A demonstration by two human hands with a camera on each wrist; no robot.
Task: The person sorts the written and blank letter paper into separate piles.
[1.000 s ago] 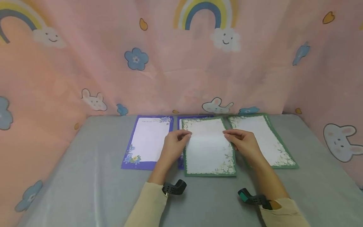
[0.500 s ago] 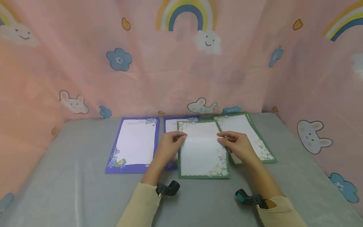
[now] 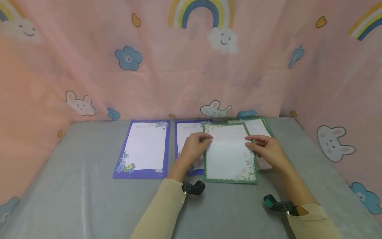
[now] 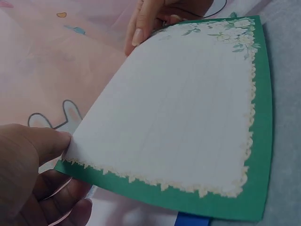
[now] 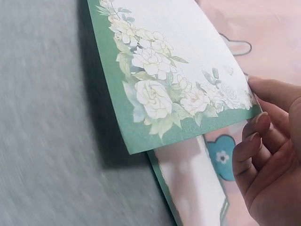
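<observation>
Both hands hold up a white sheet of stationery paper (image 3: 228, 159) with a green border and printed white flowers. In the head view my left hand (image 3: 195, 147) pinches its left edge between thumb and fingers. My right hand (image 3: 268, 151) pinches the opposite edge. The left wrist view shows the thumb (image 4: 54, 143) on the paper's face and fingers behind it. The raised sheet partly hides a second green-bordered sheet (image 3: 256, 125) and a purple-bordered sheet (image 3: 185, 132). In the right wrist view it casts a shadow over the lower green-bordered sheet (image 5: 181, 174).
Another purple-bordered sheet (image 3: 146, 146) with blue flowers lies flat at the left. All rest on a grey-covered table (image 3: 98, 199). A pink curtain (image 3: 167, 89) printed with rainbows and rabbits rises behind and along both sides.
Both hands have carried the held green-bordered sheet to the right, uncovering more of the middle purple sheet and covering more of the other green one. The head view has also shifted.
</observation>
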